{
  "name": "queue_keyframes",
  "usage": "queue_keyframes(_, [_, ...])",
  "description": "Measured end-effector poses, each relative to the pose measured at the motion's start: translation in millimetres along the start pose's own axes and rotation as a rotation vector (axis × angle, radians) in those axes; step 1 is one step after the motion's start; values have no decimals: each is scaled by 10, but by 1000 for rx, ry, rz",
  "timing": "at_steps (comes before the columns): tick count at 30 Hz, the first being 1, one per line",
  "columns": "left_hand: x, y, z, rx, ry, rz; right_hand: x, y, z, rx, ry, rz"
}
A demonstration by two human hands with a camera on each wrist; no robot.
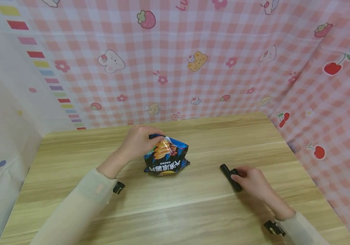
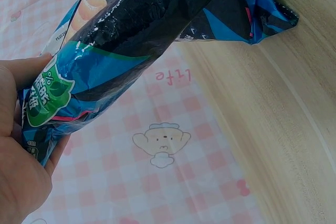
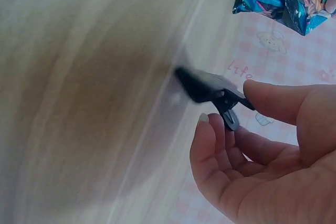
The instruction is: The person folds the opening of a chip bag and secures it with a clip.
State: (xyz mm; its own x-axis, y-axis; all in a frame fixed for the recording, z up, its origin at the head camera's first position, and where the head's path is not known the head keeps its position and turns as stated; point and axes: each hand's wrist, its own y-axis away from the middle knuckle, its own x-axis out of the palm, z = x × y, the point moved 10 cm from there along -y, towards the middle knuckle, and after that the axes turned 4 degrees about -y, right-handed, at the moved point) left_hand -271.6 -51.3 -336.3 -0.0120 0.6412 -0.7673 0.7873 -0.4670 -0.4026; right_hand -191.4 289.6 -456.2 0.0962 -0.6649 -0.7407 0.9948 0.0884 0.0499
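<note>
My left hand [image 1: 136, 141] pinches the top edge of a black and blue chip bag [image 1: 166, 159], thumb in front and fingers behind. The bag stands tilted on the table, with pictures of chips and white lettering on its front. In the left wrist view, the bag [image 2: 110, 74] slants up from the hand and its green label shows near the gripped edge. Off to the right, my right hand [image 1: 252, 182] holds a black bag clip [image 1: 231, 178] between thumb and fingers, by its handles. The right wrist view shows the clip [image 3: 207, 85] apart from the bag; whether its jaws are parted I cannot tell.
Under both hands lies a wood-grain table [image 1: 175, 211]. A pink checked cloth [image 1: 175, 68] with cartoon prints hangs along the back and right sides, and a white cloth [image 1: 6, 102] on the left. Small black mounts [image 1: 118, 187] sit at both sleeve cuffs.
</note>
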Motion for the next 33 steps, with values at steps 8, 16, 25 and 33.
queue_keyframes(8, [0, -5, -13, 12, -4, -1, -68, -56, 109, -43, -42, -63])
queue_keyframes(16, [-10, 7, -25, 17, 11, -2, -169, -143, 237, -126, -101, -152])
queue_keyframes(25, [-14, 8, -29, 13, 4, -3, -239, -229, 417, -175, -135, -229])
queue_keyframes(33, [1, 5, -18, -4, 8, 11, -268, -346, 694, -261, -169, -266])
